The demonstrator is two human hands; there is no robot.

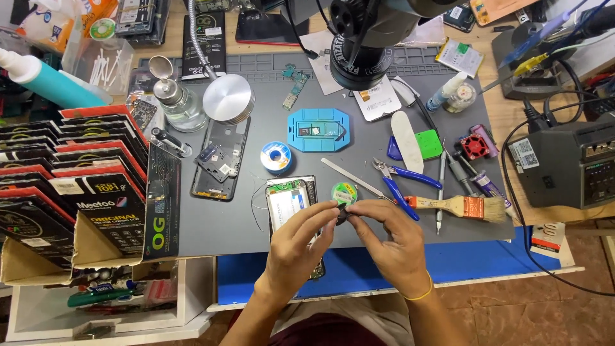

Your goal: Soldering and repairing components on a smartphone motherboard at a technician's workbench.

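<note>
Both hands met low over the front edge of the desk [211, 237], and between them sat a small dark part [342, 215], pinched from either side. On the left hand [296, 247] the thumb and forefinger were closed on it, the other fingers loosely curled; the right hand [392, 238] (a yellow band [419, 293] circled its wrist) gripped the same piece with its fingertips drawn together. What the part was could not be told, as the fingers hid most of it. Just behind the fingertips lay a small green-labelled spool [344, 192], and under the left hand an opened phone [291, 202] rested on the grey mat [256, 115]. To the right of the hands lay blue-handled cutters [400, 182], a long pair of tweezers [352, 178] and a flat brush [464, 207] with an orange ferrule. Farther back, well apart from the hands, stood a blue holder [318, 130] with a board in it, a blue reel of solder wire [276, 156] and a stripped phone frame [221, 160]. A microscope head [365, 54] hung over the far side of the mat.
</note>
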